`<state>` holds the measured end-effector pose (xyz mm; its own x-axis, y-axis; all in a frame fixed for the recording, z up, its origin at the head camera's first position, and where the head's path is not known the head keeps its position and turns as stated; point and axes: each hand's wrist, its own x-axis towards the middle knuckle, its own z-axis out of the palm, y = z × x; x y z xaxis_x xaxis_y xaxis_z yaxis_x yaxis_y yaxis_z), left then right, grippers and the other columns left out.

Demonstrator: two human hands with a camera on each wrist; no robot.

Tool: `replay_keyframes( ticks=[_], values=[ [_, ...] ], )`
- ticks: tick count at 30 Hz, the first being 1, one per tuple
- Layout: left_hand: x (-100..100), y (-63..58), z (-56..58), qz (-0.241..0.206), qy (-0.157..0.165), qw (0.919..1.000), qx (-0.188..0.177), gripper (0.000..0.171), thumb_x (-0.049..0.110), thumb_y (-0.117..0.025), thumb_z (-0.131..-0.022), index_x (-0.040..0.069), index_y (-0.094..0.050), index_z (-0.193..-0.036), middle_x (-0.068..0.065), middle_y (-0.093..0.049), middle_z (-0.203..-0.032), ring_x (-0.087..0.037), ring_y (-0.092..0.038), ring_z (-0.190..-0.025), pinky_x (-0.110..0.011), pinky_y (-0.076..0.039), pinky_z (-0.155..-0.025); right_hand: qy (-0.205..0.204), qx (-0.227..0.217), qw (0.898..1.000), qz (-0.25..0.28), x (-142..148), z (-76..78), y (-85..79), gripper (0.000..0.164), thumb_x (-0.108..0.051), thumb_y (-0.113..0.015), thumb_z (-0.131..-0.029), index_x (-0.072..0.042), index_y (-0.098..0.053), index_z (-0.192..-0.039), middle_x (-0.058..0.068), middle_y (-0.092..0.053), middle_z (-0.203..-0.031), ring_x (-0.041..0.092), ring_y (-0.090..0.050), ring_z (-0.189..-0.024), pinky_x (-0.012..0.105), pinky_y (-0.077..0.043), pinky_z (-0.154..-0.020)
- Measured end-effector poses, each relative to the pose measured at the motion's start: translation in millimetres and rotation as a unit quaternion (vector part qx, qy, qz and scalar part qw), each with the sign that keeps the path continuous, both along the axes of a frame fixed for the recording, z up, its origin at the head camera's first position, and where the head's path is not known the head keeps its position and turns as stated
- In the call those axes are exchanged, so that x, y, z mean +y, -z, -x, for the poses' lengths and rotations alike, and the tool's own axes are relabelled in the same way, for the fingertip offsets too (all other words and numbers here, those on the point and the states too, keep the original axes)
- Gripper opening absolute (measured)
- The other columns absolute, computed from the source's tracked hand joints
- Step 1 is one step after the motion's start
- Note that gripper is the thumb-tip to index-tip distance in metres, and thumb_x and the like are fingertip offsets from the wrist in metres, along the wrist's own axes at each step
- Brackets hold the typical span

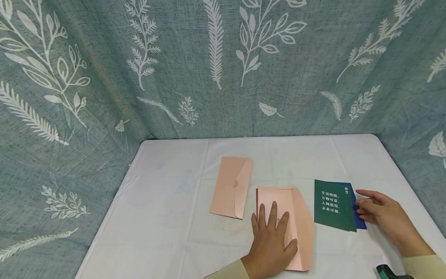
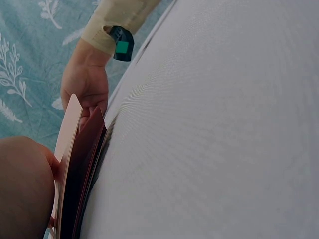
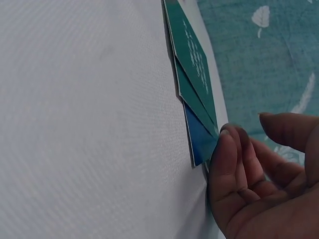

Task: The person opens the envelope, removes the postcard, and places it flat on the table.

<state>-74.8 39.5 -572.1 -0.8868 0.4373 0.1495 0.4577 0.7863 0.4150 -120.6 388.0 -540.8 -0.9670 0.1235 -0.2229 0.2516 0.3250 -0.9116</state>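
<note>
A pink envelope [image 1: 303,232] lies with its flap side extended to the right. My left hand [image 1: 271,240] rests palm down on it, fingers spread and straight. A thin dark red edge shows along the envelope's left side. To the right, a green card [image 1: 331,221] with white Chinese characters lies fanned over a blue card [image 1: 361,224]. My right hand [image 1: 386,213] is at the right edge of these cards. In the right wrist view its bent fingers [image 3: 224,159] are right at the corner of the fanned cards, with the thumb apart from them.
Another pink envelope [image 1: 230,186], flap folded over, lies to the left on the white tablecloth [image 1: 167,217]. A black and green wrist strap [image 1: 390,273] shows at the lower right. The blue-green leaf-print curtain [image 1: 181,69] rises behind the table and at both sides.
</note>
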Motion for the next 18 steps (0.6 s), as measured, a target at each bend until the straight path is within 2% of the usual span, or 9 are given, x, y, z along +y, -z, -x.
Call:
replay_keyframes(
  ticks=[6,10,15,18],
  values=[
    [0.6,0.6,0.0,0.005,-0.003,0.9999,0.010,0.065,0.044,-0.059,-0.105,0.013,-0.051,-0.161,-0.022,-0.026,-0.175,-0.055,-0.017,-0.158,-0.079,-0.020,-0.114,0.001,0.000,1.000,-0.026,-5.8,-0.1,-5.2,0.063,-0.027,-0.061,-0.114,0.013,-0.040,-0.158,0.001,-0.066,-0.107,0.005,-0.067,-0.089,0.027,-0.061,-0.076],
    [0.7,0.4,0.3,0.002,-0.002,1.0000,0.007,0.064,0.044,-0.058,-0.106,0.013,-0.051,-0.161,-0.022,-0.025,-0.175,-0.055,-0.016,-0.158,-0.079,-0.020,-0.114,-0.005,0.026,0.998,-0.049,-11.8,-0.6,-7.6,0.063,-0.030,-0.061,-0.114,0.012,-0.043,-0.157,0.001,-0.065,-0.111,0.000,-0.065,-0.092,0.025,-0.061,-0.076],
    [0.7,0.1,0.8,0.000,-0.001,1.0000,0.005,0.064,0.044,-0.058,-0.106,0.012,-0.051,-0.161,-0.022,-0.025,-0.175,-0.055,-0.016,-0.158,-0.079,-0.020,-0.114,-0.015,0.060,0.994,-0.090,-22.0,-2.2,-10.6,0.061,-0.031,-0.062,-0.114,0.010,-0.047,-0.156,0.013,-0.063,-0.121,-0.007,-0.060,-0.093,0.021,-0.058,-0.075],
    [0.7,0.2,0.9,-0.001,-0.001,1.0000,0.004,0.064,0.044,-0.058,-0.106,0.012,-0.051,-0.161,-0.022,-0.025,-0.175,-0.055,-0.016,-0.158,-0.079,-0.020,-0.114,-0.035,0.069,0.988,-0.134,-27.9,-3.6,-12.4,0.061,-0.035,-0.062,-0.114,0.006,-0.049,-0.157,0.023,-0.061,-0.133,-0.002,-0.058,-0.100,0.020,-0.057,-0.075]
  ],
)
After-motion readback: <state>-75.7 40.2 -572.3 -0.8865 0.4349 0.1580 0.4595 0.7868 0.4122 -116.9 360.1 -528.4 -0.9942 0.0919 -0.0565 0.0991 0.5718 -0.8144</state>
